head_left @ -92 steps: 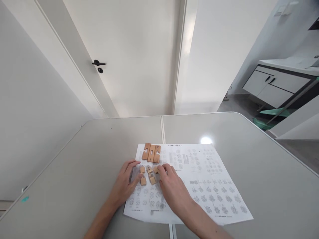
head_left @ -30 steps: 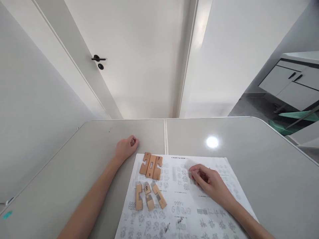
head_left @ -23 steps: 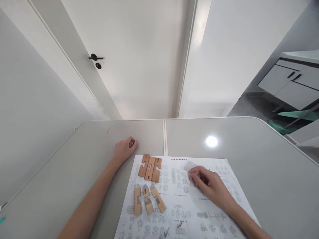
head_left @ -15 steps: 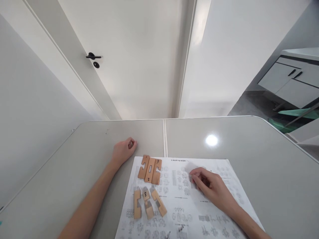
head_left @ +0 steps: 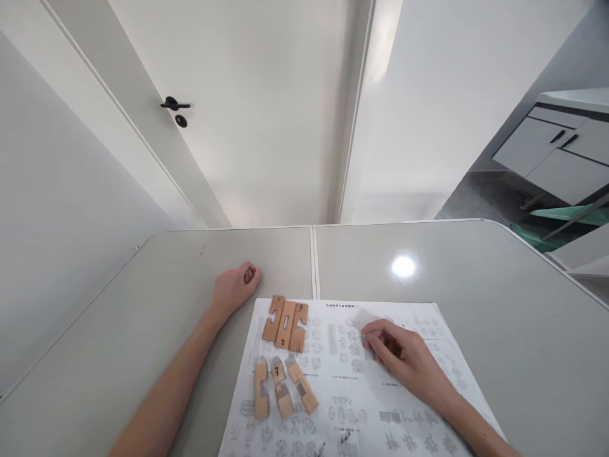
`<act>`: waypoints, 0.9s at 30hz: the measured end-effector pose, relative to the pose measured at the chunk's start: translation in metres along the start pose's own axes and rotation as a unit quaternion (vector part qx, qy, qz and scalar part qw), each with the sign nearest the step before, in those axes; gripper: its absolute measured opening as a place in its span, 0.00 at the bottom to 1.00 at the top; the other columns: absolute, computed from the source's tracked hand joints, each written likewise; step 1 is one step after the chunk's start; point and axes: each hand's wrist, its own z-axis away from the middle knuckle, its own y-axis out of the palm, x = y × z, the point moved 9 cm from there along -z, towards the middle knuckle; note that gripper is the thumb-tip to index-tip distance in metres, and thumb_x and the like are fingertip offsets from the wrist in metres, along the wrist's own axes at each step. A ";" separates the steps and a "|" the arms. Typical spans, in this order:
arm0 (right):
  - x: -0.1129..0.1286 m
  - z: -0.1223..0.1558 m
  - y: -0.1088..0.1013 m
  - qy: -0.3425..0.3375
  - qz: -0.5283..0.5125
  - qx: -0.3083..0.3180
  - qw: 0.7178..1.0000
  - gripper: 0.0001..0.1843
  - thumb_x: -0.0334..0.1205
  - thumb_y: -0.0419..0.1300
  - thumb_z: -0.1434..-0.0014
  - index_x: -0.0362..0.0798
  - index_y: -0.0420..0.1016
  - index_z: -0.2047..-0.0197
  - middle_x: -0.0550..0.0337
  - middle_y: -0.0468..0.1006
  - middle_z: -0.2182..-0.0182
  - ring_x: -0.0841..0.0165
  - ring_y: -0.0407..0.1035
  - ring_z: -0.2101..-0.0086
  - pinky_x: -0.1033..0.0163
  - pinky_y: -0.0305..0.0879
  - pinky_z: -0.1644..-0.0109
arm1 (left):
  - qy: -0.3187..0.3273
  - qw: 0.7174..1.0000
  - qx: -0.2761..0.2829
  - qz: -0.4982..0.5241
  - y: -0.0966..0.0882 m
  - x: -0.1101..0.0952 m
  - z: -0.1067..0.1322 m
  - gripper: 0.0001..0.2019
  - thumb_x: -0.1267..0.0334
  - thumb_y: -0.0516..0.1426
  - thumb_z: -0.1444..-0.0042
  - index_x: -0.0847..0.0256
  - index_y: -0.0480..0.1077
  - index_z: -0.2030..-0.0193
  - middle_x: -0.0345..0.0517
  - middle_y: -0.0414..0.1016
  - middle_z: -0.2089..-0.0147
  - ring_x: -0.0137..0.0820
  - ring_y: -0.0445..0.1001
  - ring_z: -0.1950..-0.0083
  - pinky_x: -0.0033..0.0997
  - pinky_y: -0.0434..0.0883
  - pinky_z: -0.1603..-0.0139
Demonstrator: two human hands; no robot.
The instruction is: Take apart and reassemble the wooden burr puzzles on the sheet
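A printed paper sheet full of small diagrams lies on the grey table. Three flat notched wooden pieces lie side by side at the sheet's top left, one marked 2 and another 3. Three more notched wooden pieces lie loosely below them. My left hand rests on the bare table left of the sheet, curled into a loose fist with nothing visible in it. My right hand lies on the sheet with fingers curled, fingertips touching the print, away from the wood.
A seam runs down the table's middle. A white door with a black handle stands behind the table. White cabinets and green objects are at the far right, off the table.
Three seconds ago both hands were on the lower wooden pieces. Since then the left hand has gone to the bare table and the right hand onto the sheet; both have stayed still over the last second.
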 end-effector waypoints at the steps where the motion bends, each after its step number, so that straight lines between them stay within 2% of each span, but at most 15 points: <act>1: 0.000 0.000 0.000 -0.001 0.000 -0.001 1.000 0.20 0.57 0.52 0.26 0.54 0.78 0.57 0.59 0.76 0.73 0.66 0.66 0.75 0.61 0.63 0.73 | 0.000 1.000 0.001 -0.001 0.000 0.000 0.000 0.17 0.50 0.51 0.33 0.56 0.74 0.65 0.39 0.73 0.77 0.33 0.72 0.75 0.31 0.58 0.70; 27: -0.004 0.000 0.000 0.005 -0.006 -0.001 1.000 0.16 0.52 0.53 0.27 0.53 0.78 0.57 0.60 0.76 0.72 0.66 0.64 0.75 0.61 0.62 0.72 | 0.004 1.000 0.001 -0.003 0.001 -0.001 0.000 0.16 0.51 0.51 0.33 0.55 0.74 0.65 0.38 0.72 0.77 0.34 0.72 0.75 0.31 0.58 0.69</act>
